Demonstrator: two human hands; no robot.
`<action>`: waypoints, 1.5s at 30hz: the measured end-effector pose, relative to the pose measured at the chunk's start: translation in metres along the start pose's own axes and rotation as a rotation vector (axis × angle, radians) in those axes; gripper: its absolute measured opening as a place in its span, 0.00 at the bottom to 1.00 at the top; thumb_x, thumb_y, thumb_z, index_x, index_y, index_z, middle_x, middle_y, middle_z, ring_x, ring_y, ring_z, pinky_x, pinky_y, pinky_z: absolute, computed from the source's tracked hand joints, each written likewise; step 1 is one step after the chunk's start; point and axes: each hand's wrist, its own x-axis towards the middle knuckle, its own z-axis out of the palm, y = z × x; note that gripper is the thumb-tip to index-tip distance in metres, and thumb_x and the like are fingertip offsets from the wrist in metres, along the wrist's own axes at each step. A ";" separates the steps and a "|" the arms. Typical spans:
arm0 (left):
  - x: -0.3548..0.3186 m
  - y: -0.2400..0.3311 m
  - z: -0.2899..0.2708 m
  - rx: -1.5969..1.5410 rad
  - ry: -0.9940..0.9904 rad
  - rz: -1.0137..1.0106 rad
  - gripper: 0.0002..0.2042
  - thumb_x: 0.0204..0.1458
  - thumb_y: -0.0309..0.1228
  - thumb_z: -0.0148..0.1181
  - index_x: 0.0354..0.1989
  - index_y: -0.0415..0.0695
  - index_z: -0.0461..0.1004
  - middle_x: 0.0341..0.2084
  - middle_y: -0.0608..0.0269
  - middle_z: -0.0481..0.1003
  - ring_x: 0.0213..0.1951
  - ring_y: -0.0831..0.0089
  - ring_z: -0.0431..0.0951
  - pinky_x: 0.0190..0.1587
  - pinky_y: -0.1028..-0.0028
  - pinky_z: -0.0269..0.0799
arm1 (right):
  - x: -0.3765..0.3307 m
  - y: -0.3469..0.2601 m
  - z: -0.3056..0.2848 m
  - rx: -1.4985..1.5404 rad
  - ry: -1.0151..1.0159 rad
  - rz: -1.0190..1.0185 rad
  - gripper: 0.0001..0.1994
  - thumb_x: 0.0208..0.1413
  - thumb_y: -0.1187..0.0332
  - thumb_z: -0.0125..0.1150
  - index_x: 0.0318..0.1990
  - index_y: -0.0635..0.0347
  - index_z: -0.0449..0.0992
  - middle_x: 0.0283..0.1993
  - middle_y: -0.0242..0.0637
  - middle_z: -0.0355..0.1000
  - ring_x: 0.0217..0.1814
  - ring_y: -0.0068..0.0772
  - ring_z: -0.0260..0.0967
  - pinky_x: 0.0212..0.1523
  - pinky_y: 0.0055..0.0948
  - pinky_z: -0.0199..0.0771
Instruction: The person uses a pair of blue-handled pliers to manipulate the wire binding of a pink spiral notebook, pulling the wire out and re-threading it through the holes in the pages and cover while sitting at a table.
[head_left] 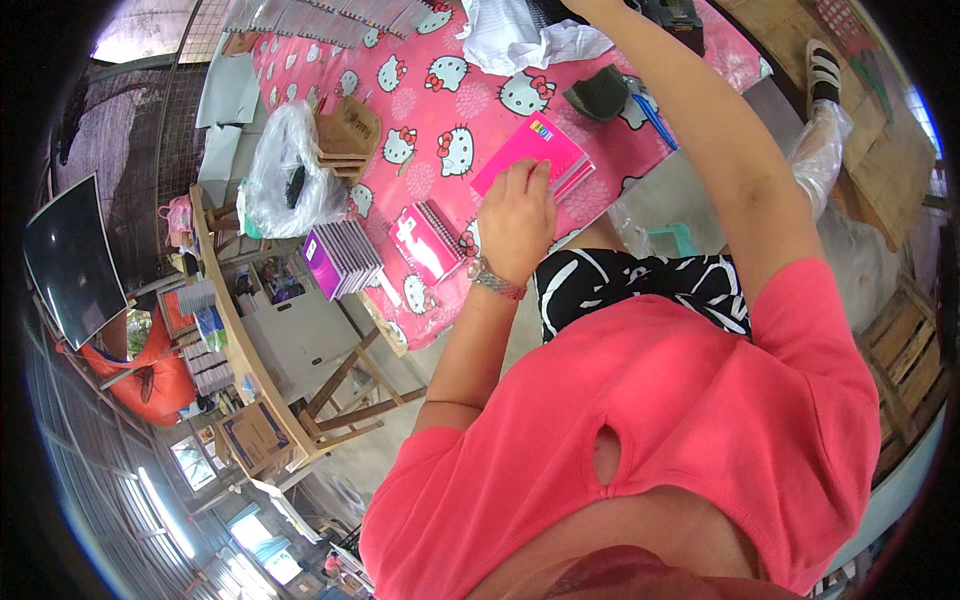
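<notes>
The table (420,100) with its pink cartoon-cat cloth holds my work. A pink notebook (535,150) lies near its edge; my left hand (515,215) rests flat and open on it. I should press evenly so it won't slide. My right hand is out of view.

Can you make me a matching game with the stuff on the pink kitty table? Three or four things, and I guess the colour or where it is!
Things:
1. spiral notebook under the left hand
2. stack of notebooks
3. plastic bag
4. cloth pouch

Matches:
A. clear, crinkly
B. dark green
C. bright pink cover
D. purple, stood at the table edge

Pairs: 1-C, 2-D, 3-A, 4-B
</notes>
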 end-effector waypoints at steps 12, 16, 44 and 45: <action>-0.007 -0.002 0.004 0.083 0.053 0.028 0.15 0.46 0.27 0.62 0.45 0.44 0.77 0.41 0.57 0.77 0.40 0.59 0.77 0.43 0.63 0.75 | -0.018 -0.036 -0.030 0.492 -0.220 -0.199 0.14 0.57 0.75 0.51 0.48 0.60 0.78 0.44 0.45 0.74 0.45 0.43 0.72 0.48 0.35 0.72; -0.008 -0.002 0.000 0.085 0.038 0.010 0.15 0.46 0.27 0.61 0.45 0.45 0.77 0.40 0.59 0.77 0.40 0.60 0.78 0.42 0.64 0.75 | -0.035 -0.023 0.006 0.587 -0.172 -0.121 0.13 0.57 0.74 0.51 0.47 0.60 0.78 0.35 0.45 0.74 0.38 0.43 0.74 0.42 0.37 0.74; 0.000 -0.005 -0.007 -0.100 0.032 -0.029 0.13 0.46 0.29 0.64 0.42 0.46 0.79 0.39 0.60 0.79 0.40 0.60 0.79 0.42 0.65 0.76 | -0.011 -0.030 -0.048 1.135 -0.856 0.329 0.19 0.67 0.65 0.50 0.62 0.64 0.68 0.33 0.29 0.72 0.34 0.23 0.69 0.37 0.25 0.70; 0.000 -0.005 -0.010 -0.109 0.013 -0.033 0.13 0.46 0.28 0.63 0.42 0.46 0.79 0.38 0.59 0.79 0.40 0.60 0.79 0.42 0.65 0.76 | -0.014 -0.034 -0.050 1.163 -0.863 0.359 0.17 0.65 0.67 0.53 0.58 0.64 0.71 0.33 0.31 0.72 0.34 0.26 0.70 0.37 0.29 0.71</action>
